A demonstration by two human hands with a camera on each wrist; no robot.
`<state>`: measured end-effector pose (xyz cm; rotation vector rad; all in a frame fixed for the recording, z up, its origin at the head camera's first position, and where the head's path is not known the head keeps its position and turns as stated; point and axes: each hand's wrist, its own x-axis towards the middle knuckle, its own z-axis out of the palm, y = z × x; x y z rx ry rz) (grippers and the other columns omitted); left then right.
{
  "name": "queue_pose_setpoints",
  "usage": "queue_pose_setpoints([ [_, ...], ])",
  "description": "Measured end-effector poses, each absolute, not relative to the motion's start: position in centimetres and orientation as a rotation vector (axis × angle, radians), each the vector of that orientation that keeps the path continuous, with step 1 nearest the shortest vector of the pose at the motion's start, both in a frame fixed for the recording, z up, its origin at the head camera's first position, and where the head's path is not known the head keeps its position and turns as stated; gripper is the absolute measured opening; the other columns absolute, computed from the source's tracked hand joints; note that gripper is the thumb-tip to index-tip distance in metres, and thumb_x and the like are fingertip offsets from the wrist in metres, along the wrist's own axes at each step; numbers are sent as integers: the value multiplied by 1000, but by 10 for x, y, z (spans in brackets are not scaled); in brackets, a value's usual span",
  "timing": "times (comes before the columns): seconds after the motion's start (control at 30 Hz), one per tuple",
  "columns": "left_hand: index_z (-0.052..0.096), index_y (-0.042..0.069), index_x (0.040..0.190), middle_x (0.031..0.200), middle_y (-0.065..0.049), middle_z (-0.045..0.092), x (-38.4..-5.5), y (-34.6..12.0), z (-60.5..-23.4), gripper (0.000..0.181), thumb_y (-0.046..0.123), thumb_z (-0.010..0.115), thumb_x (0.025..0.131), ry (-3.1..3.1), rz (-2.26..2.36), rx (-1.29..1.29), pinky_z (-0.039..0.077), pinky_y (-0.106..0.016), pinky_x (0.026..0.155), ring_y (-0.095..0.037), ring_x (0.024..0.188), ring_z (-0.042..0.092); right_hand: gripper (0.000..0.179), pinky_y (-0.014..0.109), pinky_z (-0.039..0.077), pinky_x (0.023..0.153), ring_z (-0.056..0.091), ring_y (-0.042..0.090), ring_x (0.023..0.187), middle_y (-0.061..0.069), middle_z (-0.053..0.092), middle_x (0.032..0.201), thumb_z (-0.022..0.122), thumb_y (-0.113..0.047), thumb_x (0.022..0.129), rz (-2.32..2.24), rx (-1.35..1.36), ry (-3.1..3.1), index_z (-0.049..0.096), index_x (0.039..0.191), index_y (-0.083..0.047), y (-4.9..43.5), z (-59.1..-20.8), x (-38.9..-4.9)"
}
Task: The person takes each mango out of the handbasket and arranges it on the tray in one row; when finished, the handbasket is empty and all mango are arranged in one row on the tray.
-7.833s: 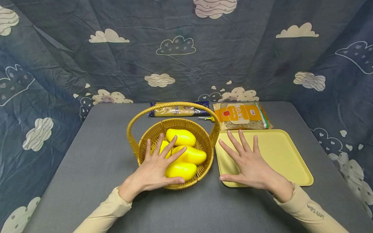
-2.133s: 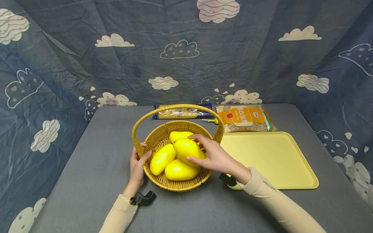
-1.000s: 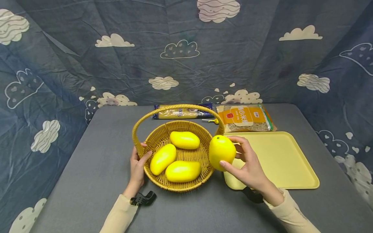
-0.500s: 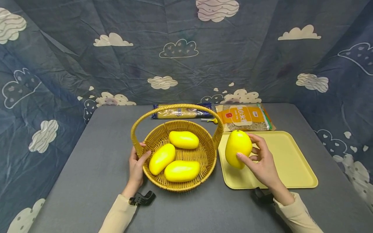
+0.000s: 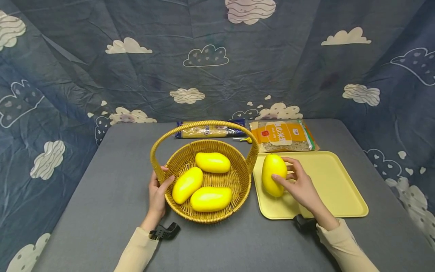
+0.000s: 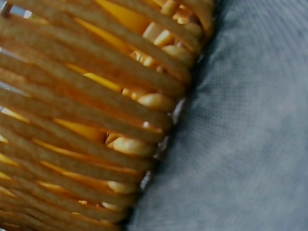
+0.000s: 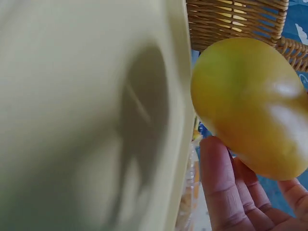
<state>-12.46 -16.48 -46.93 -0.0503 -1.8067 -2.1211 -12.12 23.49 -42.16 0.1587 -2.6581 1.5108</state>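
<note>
A woven yellow basket [image 5: 190,149] with a hoop handle stands mid-table and holds three yellow mangoes [image 5: 212,162] [image 5: 187,185] [image 5: 210,198]. My left hand [image 5: 160,179] grips its left rim, thumb inside. The left wrist view shows only the basket weave [image 6: 86,120] against the grey table [image 6: 240,144]. My right hand [image 5: 287,174] holds another mango [image 5: 273,173] upright over the left part of the pale yellow tray [image 5: 336,189]. In the right wrist view that mango [image 7: 250,106] hangs close above the tray [image 7: 72,120], with my fingers [image 7: 219,183] under it. Whether it touches the tray is unclear.
Behind the basket lie a long pasta packet [image 5: 210,130] and a small yellow object [image 5: 242,139]. A bag with an orange label [image 5: 282,135] lies just beyond the tray. Cloud-patterned blue cloth walls in the grey table on three sides.
My right hand lifted one mango out of the basket, carried it right over the rim and lowered it onto the tray's left part. The left hand moved to grip the basket rim and stayed there.
</note>
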Motion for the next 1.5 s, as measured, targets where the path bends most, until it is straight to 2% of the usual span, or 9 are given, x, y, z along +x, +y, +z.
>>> queue_pose_setpoints([
  [0.17, 45, -8, 116, 122, -18, 48, -124, -165, -469, 31, -1, 59, 90, -1814, -2116, -57, 37, -26, 87, -22, 108, 46, 67, 39, 53, 60, 57, 29, 85, 25, 53, 117, 70, -31, 87, 1630, 75, -2717, 34, 139, -9, 235, -425, -126],
  [0.33, 46, -7, 117, 121, -16, 49, -125, -165, -469, 31, -1, 59, 89, -1818, -2119, -60, 38, -26, 87, -25, 109, 46, 68, 35, 52, 64, 57, 24, 83, 22, 58, 111, 69, -34, 87, 1629, 52, -2792, 34, 138, -6, 235, -427, -128],
  [0.5, 45, -7, 117, 121, -14, 49, -124, -165, -469, 31, -1, 59, 89, -1802, -2132, -70, 39, -26, 86, -24, 108, 46, 67, 32, 45, 66, 56, 23, 85, 21, 62, 109, 68, -36, 87, 1542, 51, -2868, 36, 136, -4, 235, -427, -129],
  [0.73, 45, -8, 117, 122, -22, 48, -125, -166, -470, 31, -1, 59, 90, -1816, -2118, -87, 40, -25, 84, -28, 106, 46, 68, 36, 44, 71, 56, 30, 94, 25, 55, 120, 66, -40, 88, 1459, 55, -2946, 38, 137, -3, 235, -425, -130],
  [1.17, 46, -7, 117, 121, -20, 48, -126, -166, -473, 31, -1, 59, 90, -1815, -2117, -89, 38, -26, 85, -24, 107, 46, 72, 35, 44, 69, 51, 34, 100, 24, 47, 122, 61, -47, 90, 1440, 22, -3019, 36, 139, -1, 236, -427, -133],
  [1.5, 46, -7, 118, 122, -20, 48, -126, -167, -472, 31, -2, 58, 90, -1809, -2129, -82, 38, -26, 86, -24, 107, 45, 73, 39, 45, 75, 48, 37, 108, 27, 46, 124, 54, -50, 93, 1420, 65, -3053, 32, 142, 0, 237, -427, -135],
])
